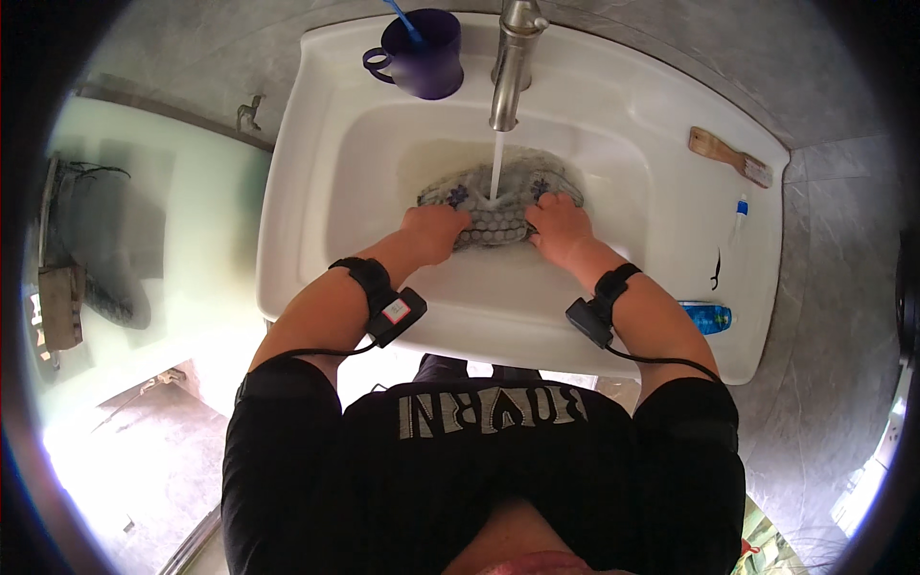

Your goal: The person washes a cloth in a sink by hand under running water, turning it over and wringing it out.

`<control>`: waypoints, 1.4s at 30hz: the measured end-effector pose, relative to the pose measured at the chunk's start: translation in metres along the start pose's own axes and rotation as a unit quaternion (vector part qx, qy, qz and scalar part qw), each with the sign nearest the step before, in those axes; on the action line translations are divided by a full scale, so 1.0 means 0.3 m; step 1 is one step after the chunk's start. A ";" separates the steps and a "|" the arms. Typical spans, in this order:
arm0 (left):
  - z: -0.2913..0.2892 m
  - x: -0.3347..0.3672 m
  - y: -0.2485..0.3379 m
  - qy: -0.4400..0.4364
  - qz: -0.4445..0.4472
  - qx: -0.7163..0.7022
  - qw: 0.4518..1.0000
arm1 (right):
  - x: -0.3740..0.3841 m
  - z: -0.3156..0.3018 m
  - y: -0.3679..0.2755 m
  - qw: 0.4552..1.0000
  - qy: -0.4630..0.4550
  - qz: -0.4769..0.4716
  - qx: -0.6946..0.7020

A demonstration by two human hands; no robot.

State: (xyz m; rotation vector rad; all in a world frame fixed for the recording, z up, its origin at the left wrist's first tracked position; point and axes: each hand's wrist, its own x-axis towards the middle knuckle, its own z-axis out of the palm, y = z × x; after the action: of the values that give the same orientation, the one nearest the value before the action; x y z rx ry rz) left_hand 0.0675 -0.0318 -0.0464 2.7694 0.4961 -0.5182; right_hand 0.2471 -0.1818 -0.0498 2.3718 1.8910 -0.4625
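Note:
A grey patterned cloth (496,222) with rounded bumps and dark blue flower shapes lies wet in the white sink (383,287). My left hand (436,233) grips its near left edge with curled fingers. On the right edge, my right hand (561,228) is closed around the fabric, thumb toward the middle. Water falls from the metal faucet (511,72) onto the cloth between my hands. Murky water spreads around its far side. The fingertips of both hands are partly hidden by the cloth and knuckles.
A purple mug (422,57) holding a blue toothbrush (402,17) stands on the sink's back left rim. Along the right rim lie a wooden-handled brush (730,156), a small clear tube with a blue cap (740,218) and a blue packet (707,317). A frosted panel (192,211) stands left.

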 end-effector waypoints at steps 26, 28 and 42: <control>-0.124 0.036 -0.101 0.040 -0.053 -0.628 0.776 | 0.021 -0.208 0.120 0.879 -0.031 0.076 0.469; -0.160 0.031 -0.103 0.025 -0.081 -0.657 0.749 | 0.048 -0.236 0.121 0.858 -0.063 0.078 0.503; -0.126 0.016 -0.070 -0.023 0.028 -0.088 0.995 | 0.074 -0.195 0.052 0.995 -0.087 -0.025 0.041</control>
State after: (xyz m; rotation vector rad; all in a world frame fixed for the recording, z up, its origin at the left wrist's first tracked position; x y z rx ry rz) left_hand 0.0749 0.0009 -0.0188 2.5884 0.4301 -0.4998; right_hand 0.2776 -0.1504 -0.0023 2.2529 1.8907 -0.7380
